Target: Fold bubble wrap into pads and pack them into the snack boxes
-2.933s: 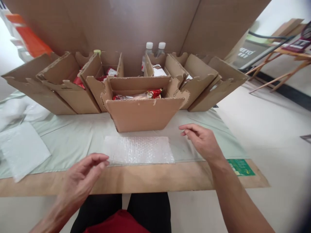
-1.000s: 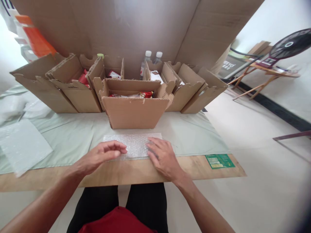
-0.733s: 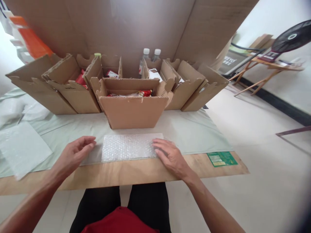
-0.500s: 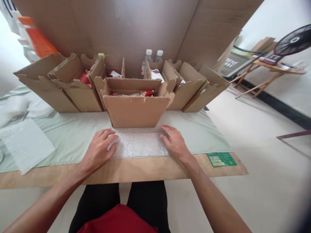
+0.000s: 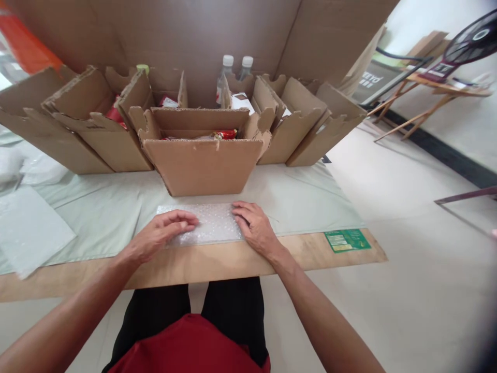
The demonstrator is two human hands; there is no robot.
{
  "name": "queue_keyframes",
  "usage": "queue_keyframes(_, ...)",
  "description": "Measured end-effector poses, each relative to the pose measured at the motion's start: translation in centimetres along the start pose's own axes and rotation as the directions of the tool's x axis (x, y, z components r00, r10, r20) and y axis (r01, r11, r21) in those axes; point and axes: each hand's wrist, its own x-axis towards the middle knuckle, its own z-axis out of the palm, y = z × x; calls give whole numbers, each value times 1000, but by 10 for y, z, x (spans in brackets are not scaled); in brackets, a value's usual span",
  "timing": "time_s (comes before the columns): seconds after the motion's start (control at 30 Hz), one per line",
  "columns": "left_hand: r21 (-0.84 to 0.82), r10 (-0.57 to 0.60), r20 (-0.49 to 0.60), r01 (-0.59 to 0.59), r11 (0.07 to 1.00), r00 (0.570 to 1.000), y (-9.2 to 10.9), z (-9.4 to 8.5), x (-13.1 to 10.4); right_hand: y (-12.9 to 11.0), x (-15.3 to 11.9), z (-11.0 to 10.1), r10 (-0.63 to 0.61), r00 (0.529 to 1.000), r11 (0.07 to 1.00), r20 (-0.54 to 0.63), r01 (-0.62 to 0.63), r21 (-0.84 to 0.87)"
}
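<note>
Bubble wrap point(image 5: 216, 221) lies beneath the left grip point(image 5: 162, 233) and right grip point(image 5: 256, 228), both released. Probably light, soft; best held by its ends.

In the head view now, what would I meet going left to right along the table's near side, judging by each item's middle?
Flat, whitish, four-sided sheet → left hand → clear, rectangular bubble-wrap sheet → right hand → green, rectangular printed label.

Clear bubble-wrap piece point(image 5: 216, 224); rectangular, wider than deep; lying flat on pale green cloth point(image 5: 303, 199)
</note>
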Motion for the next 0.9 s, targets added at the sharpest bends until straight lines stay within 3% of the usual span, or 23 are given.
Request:
queue_keyframes(0.1,57,-22,-78,27,998,997,-3,-25,-23,0,-1,1,-11,1000,1000,2,11,12)
queue_keyframes(0.17,152,-16,-189,46,987,982,-3,-39,-35,-1,-2,1,-12,1000,1000,-2,12,17)
queue_keyframes(0.23,341,74,-377,64,938,923,0,-49,-40,-1,-1,-2,1,1000,1000,-16,-1,18)
queue_keyframes(0.3,595,260,-467,82,800,845,4,-56,-36,1,1,-9,34,999,999,-41,-33,3)
queue_keyframes(0.33,714,354,-438,81,695,827,6,-57,-30,3,2,-13,56,997,998,-53,-57,-12)
queue_keyframes(0.4,869,467,-295,31,494,834,8,-56,-15,9,8,-20,104,993,993,-58,-107,-52)
queue_keyframes(0.47,922,504,-190,-23,387,843,6,-51,3,14,16,-23,148,989,984,-31,-150,-92)
queue_keyframes(0.6,926,504,-159,-49,375,849,0,-38,16,10,21,-26,194,981,974,33,-188,-127)
queue_keyframes(0.8,892,413,-233,24,452,880,5,-41,-22,-28,-18,-42,241,966,971,98,-241,-11)
queue_keyframes(0.9,891,398,-257,56,451,880,5,-49,-26,-36,-35,-44,308,945,941,106,-319,111)
